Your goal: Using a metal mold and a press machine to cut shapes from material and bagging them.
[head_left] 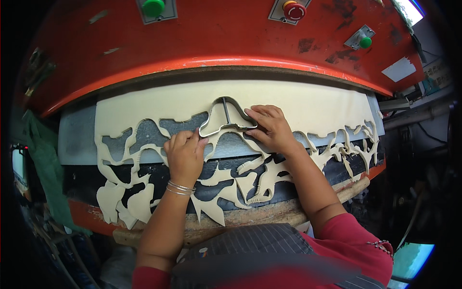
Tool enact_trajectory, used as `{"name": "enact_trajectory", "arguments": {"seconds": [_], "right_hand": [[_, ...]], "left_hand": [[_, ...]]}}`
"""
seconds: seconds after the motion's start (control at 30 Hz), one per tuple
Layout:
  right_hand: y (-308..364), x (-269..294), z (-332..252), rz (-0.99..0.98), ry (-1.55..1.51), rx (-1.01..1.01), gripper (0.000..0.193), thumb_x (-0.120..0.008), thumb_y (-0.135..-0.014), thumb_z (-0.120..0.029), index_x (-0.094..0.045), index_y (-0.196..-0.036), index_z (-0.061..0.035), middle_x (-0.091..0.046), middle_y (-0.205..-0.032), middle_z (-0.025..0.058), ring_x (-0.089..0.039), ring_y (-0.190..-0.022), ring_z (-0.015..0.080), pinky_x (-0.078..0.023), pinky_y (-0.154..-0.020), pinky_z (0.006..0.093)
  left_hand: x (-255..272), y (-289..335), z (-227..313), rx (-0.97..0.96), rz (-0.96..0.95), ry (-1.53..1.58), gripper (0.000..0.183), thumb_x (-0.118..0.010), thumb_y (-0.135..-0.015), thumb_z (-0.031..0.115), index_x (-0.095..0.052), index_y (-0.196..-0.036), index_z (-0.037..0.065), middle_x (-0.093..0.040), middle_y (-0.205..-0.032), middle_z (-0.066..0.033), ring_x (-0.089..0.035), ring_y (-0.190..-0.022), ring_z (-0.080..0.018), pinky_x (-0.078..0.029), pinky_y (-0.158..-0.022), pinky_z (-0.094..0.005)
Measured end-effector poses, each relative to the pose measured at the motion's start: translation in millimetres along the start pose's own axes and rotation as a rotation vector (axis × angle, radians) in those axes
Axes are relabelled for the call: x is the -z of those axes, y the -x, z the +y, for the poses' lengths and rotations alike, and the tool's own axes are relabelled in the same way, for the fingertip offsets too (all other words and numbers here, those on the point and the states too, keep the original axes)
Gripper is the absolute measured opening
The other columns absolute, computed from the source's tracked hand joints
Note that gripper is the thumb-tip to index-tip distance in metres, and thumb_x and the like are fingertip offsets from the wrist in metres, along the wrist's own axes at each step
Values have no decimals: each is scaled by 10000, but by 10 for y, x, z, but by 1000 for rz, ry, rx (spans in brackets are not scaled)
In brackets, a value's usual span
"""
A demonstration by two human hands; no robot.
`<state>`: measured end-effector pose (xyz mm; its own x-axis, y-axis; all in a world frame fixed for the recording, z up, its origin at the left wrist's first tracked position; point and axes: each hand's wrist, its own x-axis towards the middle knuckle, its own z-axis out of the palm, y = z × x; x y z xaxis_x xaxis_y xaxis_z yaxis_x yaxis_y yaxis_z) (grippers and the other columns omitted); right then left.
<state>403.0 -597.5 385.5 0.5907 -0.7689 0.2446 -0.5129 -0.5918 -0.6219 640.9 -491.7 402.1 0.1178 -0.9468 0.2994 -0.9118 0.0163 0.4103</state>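
Here, left fingers [192, 139] and right fingers [260, 117] in pinches on metal cutter [226, 111], white-marked red button [294, 10] above

The cutter [226, 113] near the middle looks like smooth, shiny metal. Your pale sheet [159, 103] looks soft, smooth and dull. At 12 o'clock, the red machine [216, 41] is glossy but scuffed. The green button [153, 7] at 11 o'clock looks like shiny plastic. Your bangles [180, 189] at 8 o'clock are shiny metal. At 6 o'clock, your striped apron [260, 242] is dull cloth, below a rough, woody-looking bar [250, 214].
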Motion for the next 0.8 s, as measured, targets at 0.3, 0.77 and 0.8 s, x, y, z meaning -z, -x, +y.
{"name": "enact_trajectory", "arguments": {"seconds": [0.3, 0.77, 0.8], "right_hand": [[-71, 23, -16, 69, 55, 89, 484, -706, -700, -201, -619, -1176, -174, -618, -1129, 122, -565, -1038, 284, -412, -956, 398], [3, 2005, -802, 1245, 104, 197, 414, -453, -967, -292, -518, -1242, 11, -514, -1287, 157, -450, -1211, 301, -337, -1023, 397], [-132, 2211, -789, 1359, 269, 187, 439, -433, -975, -321, -505, -1262, 3, -471, -1336, 166, -400, -1254, 319, -297, -1051, 413]], "left_hand": [[-16, -54, 54, -61, 46, 16, 141, -705, -754, 102, -640, -826, 0, -571, -830, -67, -525, -809, -250, -351, -772, -369], [1577, -363, 611, -223, 506, 165, 188, -651, -850, 217, -665, -936, 51, -595, -840, -86, -528, -790, -255, -402, -748, -372], [1686, -436, 666, -312, 688, 143, 143, -641, -856, 192, -665, -875, 52, -584, -811, -87, -516, -756, -254, -397, -714, -381]]}}
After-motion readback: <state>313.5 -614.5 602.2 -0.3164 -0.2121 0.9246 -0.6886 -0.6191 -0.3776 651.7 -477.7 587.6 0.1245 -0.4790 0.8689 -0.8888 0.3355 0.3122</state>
